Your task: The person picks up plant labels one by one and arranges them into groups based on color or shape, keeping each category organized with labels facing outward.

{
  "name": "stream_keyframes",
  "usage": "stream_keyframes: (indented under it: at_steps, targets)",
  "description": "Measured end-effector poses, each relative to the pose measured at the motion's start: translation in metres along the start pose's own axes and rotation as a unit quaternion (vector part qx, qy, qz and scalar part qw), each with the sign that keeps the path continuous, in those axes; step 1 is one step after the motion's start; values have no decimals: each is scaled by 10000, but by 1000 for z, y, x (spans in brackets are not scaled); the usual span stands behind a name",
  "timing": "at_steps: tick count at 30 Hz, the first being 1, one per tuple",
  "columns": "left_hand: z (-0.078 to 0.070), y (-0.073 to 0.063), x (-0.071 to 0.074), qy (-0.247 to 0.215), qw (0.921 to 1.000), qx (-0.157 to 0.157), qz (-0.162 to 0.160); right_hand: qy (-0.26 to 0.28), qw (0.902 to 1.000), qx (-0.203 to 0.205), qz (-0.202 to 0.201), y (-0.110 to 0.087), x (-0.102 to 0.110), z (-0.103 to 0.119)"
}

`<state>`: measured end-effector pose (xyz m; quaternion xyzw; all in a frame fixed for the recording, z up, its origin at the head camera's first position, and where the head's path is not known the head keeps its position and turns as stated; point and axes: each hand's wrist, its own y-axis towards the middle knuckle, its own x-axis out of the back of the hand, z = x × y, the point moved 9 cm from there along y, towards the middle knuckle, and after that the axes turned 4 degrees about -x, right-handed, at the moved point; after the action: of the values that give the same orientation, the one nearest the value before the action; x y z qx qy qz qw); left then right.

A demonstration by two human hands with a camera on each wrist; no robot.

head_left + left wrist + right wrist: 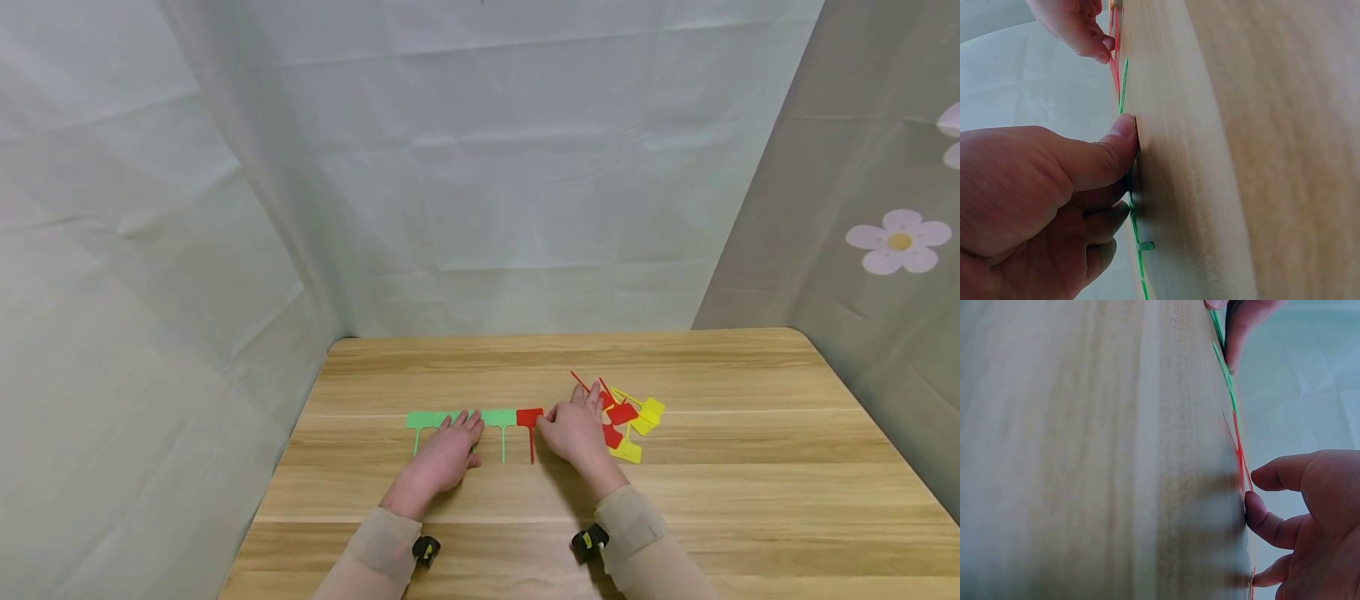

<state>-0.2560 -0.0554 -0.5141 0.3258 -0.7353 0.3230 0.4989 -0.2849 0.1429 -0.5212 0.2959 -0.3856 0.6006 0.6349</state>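
Green T-shaped plant labels (498, 417) lie edge to edge in a row, stems toward me. A red T-shaped plant label (529, 416) continues the row at its right end. My left hand (444, 454) rests over the green labels with extended fingers, partly covering them; its thumb (1124, 128) touches down at the row in the left wrist view. My right hand (576, 432) pinches the red label's right edge between thumb and index finger (1260, 515). Its other fingers reach over the loose pile.
Right of my right hand lies a loose pile of red labels (622, 413) and yellow labels (649, 414), overlapping at angles. They rest on a wood-grain table (750, 500). Pale cloth (510, 167) hangs behind and beside the table.
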Motion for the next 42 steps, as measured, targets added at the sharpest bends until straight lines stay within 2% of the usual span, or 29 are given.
stream_keyframes:
  at_steps: [15,27,42]
  targets:
    - [1,-1,0,-27,10000,-6,-33,17,10000,-37,-25,1,-3,-1]
    - [0,-1,3,71,9999,-42,-67,123,9997,41,-212,2,-1,-1]
    - [1,3,8,402,9992,-56,-69,349,9986,-39,-385,3,7,1]
